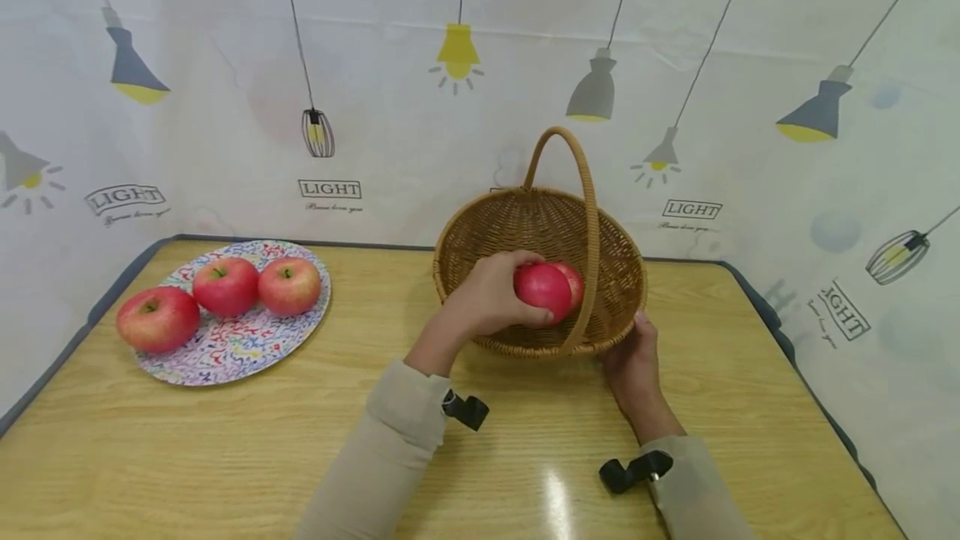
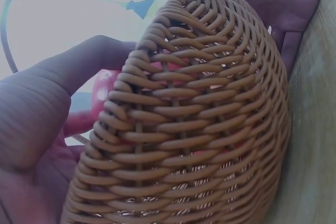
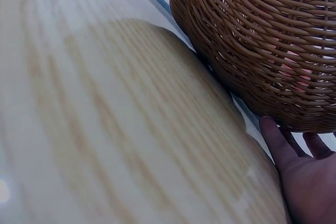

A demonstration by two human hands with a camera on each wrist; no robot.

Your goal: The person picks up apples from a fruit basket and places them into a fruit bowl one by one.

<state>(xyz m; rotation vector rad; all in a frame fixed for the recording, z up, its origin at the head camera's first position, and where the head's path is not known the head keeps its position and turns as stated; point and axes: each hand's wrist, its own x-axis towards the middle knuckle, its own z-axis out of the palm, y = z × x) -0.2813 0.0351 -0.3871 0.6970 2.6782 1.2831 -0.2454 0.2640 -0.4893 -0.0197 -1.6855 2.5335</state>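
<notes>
A round wicker basket with an arched handle stands at the back of the wooden table. Reaching in over its near rim, my left hand grips a red apple between thumb and fingers. A second apple shows just behind it, partly hidden. My right hand holds the basket low on its right side, with some fingers hidden. In the right wrist view the fingers touch the basket's underside. Red shows through the weave in the left wrist view.
On the left, a patterned round plate bears three apples: one at the left edge, one in the middle and one at the right. A white curtain printed with lamps surrounds the table.
</notes>
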